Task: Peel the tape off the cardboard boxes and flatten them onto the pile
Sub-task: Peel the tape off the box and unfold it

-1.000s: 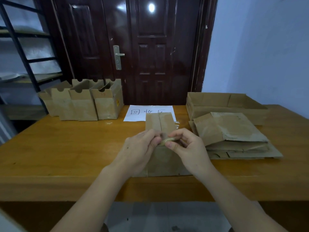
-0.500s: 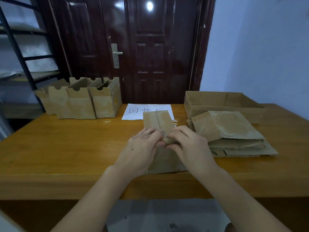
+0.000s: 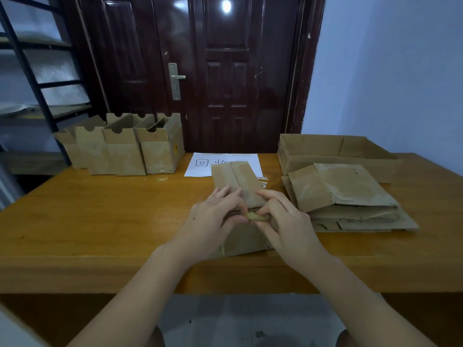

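A brown cardboard box point(image 3: 238, 186) lies on its side on the orange-brown wooden counter point(image 3: 100, 221), its flaps pointing away from the person, likely so the taped seam faces up within reach. Both hands meet over its middle. The left hand point(image 3: 213, 216) and the right hand point(image 3: 283, 221) each pinch one end of a yellowish, crumpled strip of tape point(image 3: 255, 217), fingertips curled tight round it; each grip is closed on the tape alone, and the palms seem to rest on the box to keep it from sliding. Whether the strip is wholly free of the cardboard I cannot tell.

To the right sits the pile of flattened brown cardboard sheets point(image 3: 345, 196), close enough for a short carry. Behind it a shallow open cardboard tray point(image 3: 333, 151) shows nothing inside. At the far left three upright open-topped cardboard boxes point(image 3: 120, 146) stand in a row awaiting their turn; their contents are hidden. A white paper sheet with handwriting point(image 3: 203, 164) lies partly under the box.
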